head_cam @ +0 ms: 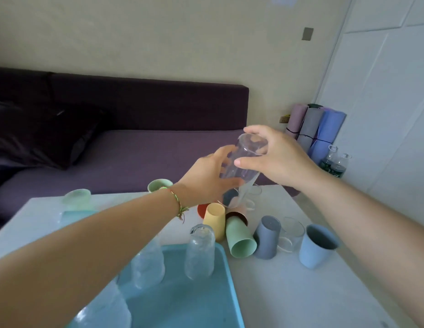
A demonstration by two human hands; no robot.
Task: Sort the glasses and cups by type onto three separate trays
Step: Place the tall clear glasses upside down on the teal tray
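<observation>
Glass (pixel 241 169), clear and tilted, is held in the air beyond the tray's far right corner, above the cluster of cups. Left hand (pixel 199 181) wraps its lower half, fingers curled round the wall. Right hand (pixel 277 157) grips the upper end between thumb and fingertips. Whether it is one glass or two nested, I cannot tell. On the tray (pixel 182 301) two similar glasses (pixel 199 252) stand mouth down near the far edge, and another shows at its near left. Just right of the tray, coloured cups (pixel 239 240) lie and stand on the table (pixel 301 292), with a short glass (pixel 290 233) among them. The step appears to be carrying this glass to the tray. One hand should take the full weight before the other lets go. Then turn the glass mouth down and lower it onto bare tray floor beside the others, without knocking them.
</observation>
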